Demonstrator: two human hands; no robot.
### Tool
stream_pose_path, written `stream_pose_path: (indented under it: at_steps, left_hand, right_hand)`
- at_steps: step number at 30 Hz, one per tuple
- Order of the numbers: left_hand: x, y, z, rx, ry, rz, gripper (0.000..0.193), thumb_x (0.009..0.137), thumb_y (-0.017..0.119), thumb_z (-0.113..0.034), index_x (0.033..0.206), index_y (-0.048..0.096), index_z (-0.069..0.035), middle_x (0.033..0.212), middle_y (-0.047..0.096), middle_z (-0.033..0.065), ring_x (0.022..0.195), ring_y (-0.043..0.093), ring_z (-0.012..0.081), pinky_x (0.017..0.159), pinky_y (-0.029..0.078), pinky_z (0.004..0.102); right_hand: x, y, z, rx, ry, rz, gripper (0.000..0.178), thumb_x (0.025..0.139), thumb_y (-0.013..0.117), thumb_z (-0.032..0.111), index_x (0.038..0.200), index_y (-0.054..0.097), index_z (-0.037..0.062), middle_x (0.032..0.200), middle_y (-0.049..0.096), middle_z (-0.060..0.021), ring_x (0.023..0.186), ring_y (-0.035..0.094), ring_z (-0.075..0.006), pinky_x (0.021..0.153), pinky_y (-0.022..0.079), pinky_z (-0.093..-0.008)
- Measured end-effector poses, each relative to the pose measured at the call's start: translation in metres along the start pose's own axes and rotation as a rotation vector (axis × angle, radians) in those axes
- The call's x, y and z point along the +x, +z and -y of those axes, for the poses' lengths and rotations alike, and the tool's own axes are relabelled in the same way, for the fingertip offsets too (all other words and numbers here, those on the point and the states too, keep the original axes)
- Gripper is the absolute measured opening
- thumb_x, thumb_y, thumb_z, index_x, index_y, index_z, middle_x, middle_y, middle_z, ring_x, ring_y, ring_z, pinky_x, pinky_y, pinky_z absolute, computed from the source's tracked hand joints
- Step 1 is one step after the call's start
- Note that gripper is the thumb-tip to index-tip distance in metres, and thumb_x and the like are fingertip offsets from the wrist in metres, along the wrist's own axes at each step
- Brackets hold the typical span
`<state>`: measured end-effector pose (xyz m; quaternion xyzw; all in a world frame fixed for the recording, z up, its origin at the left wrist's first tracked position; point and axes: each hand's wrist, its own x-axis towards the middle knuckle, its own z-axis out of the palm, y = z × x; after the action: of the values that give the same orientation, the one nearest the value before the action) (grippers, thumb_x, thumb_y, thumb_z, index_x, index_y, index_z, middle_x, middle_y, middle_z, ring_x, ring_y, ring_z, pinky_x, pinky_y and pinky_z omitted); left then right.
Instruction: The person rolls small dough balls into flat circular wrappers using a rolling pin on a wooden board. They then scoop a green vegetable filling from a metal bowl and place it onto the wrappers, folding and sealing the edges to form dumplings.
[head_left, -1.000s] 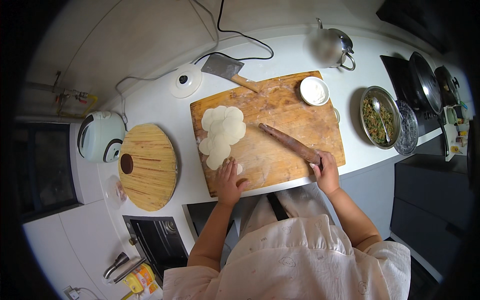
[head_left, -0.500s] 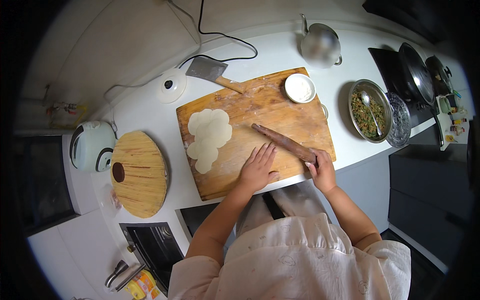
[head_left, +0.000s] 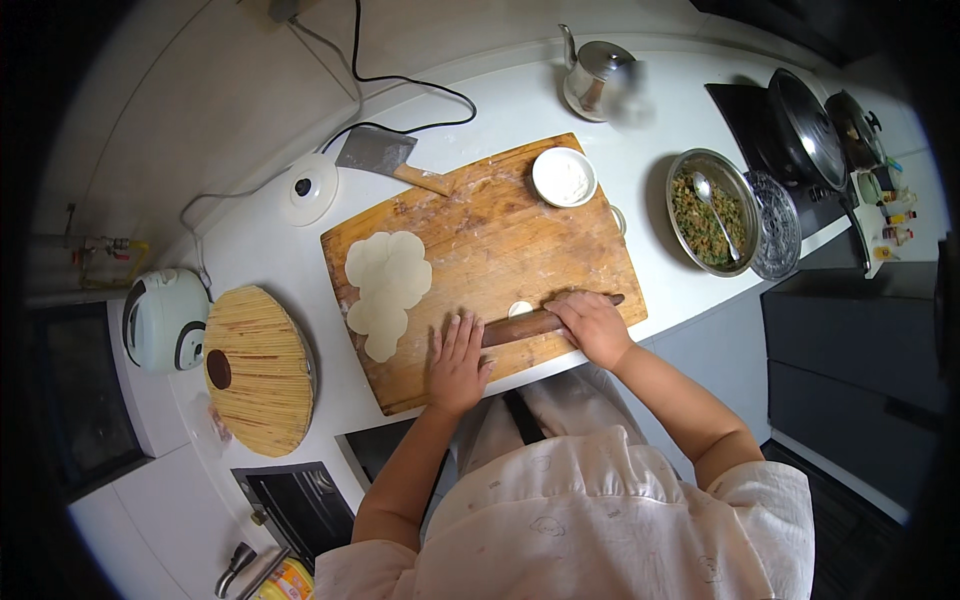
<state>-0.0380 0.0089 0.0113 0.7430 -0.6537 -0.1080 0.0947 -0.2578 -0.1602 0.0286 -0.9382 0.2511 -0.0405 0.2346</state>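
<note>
A dark wooden rolling pin [head_left: 522, 328] lies slantwise near the front edge of the floured wooden board [head_left: 480, 225]. My right hand [head_left: 597, 330] is over its right part, fingers across the wood. Fingers stretched out, my left hand [head_left: 459, 362] rests on the board by the pin's left end; whether it touches the pin I cannot tell. Just beyond the pin sits a small pale dough disc [head_left: 519, 309], partly covered by it. To the left, several thin round dough wrappers [head_left: 388, 285] overlap in a pile. A white bowl of flour [head_left: 564, 177] stands on the board's far right.
A cleaver [head_left: 378, 152] lies across the board's far edge, beside a white lid [head_left: 308, 190]. At right stand a steel bowl of chopped filling [head_left: 712, 212] with a spoon, a glass plate [head_left: 773, 225] and a kettle [head_left: 598, 75]. A round straw lid [head_left: 260, 370] is at left.
My right hand has gone from gripping the pin's end to lying over it, and the pin is now closer to me. My left hand has moved left. The small dough disc now shows.
</note>
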Motion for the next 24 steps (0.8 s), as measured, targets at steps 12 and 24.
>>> stream_pose_path:
  at_steps: [12,24]
  left_hand:
    - [0.064,-0.016,0.006,0.022,-0.037,-0.037,0.067,0.085,0.059,-0.027,0.140,0.032,0.001,0.149,0.028,0.0165,0.137,0.028,0.0333,0.112,0.021,0.0475]
    - [0.101,-0.001,-0.019,-0.372,0.005,0.010,0.025,0.080,0.067,-0.019,0.102,0.064,-0.009,0.110,0.060,0.0062,0.104,0.053,0.0275,0.088,0.044,0.0371]
  right_hand:
    - [0.049,-0.005,-0.010,-0.165,0.044,-0.156,0.069,0.083,0.060,0.036,0.141,0.034,0.0088,0.147,0.032,-0.0103,0.136,0.028,-0.0334,0.113,0.022,-0.0453]
    - [-0.017,0.018,0.023,-0.014,-0.017,-0.223,0.036,0.081,0.053,0.010,0.115,0.059,0.0124,0.102,0.060,-0.0057,0.093,0.057,-0.0248,0.079,0.045,-0.0381]
